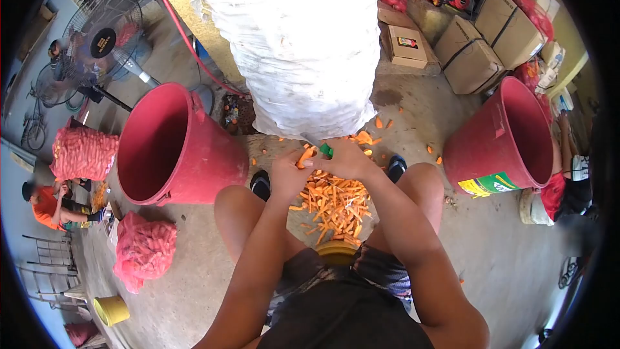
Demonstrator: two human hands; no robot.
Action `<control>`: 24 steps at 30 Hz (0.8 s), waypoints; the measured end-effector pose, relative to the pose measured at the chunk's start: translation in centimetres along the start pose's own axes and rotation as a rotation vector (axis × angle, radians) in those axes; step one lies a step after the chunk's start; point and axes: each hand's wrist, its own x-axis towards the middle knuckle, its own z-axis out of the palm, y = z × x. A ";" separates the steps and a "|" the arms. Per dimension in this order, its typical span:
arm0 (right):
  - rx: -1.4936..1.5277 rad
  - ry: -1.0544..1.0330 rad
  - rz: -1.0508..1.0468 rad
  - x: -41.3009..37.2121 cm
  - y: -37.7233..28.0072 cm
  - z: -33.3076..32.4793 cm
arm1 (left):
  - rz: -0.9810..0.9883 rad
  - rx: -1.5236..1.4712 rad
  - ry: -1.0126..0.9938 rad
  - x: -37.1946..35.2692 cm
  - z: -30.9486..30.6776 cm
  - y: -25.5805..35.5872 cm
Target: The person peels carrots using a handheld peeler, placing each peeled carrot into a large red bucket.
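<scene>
My left hand (pixel 289 169) is closed around an orange carrot (pixel 306 158), its fingers bent over it. Right beside it, my right hand (pixel 347 159) grips a knife by its green handle (pixel 327 150), with a bit of grey blade showing toward the sack. Both hands meet over a heap of carrot pieces (pixel 336 200) on the floor between my feet. Just beyond them stands a tall, full white sack (pixel 303 52), with orange showing at its top.
Large red bins stand to the left (pixel 216 148) and right (pixel 462 145). Farther left are a red mesh sack (pixel 145 245), a yellow bucket (pixel 112 310), a fan (pixel 103 42) and a seated person (pixel 48 203). Cardboard boxes (pixel 468 55) are stacked back right; another person (pixel 568 181) sits far right.
</scene>
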 end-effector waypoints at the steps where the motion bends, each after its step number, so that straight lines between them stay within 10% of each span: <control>1: 0.001 0.003 0.002 0.1 0.0 0.0 | 0.103 0.137 -0.014 0.1 -0.1 0.1; 5: -0.103 -0.140 0.001 -0.7 -1.2 -0.2 | 0.099 0.191 0.003 -0.3 -0.4 0.1; 11: -0.120 -0.040 -0.106 -2.4 -1.7 -3.5 | -0.459 -0.706 0.189 3.2 -7.1 -0.9; 14: 0.035 -0.030 0.162 -2.0 -0.2 -4.4 | 0.094 -1.551 0.331 7.1 -16.9 -1.1; 17: 0.128 -0.017 0.231 -2.5 -1.8 -6.2 | 0.045 -1.784 0.688 9.3 -21.6 0.0; 24: 0.835 0.180 0.046 -2.2 -2.9 -6.7 | -0.062 -1.488 -0.014 9.0 -11.1 8.6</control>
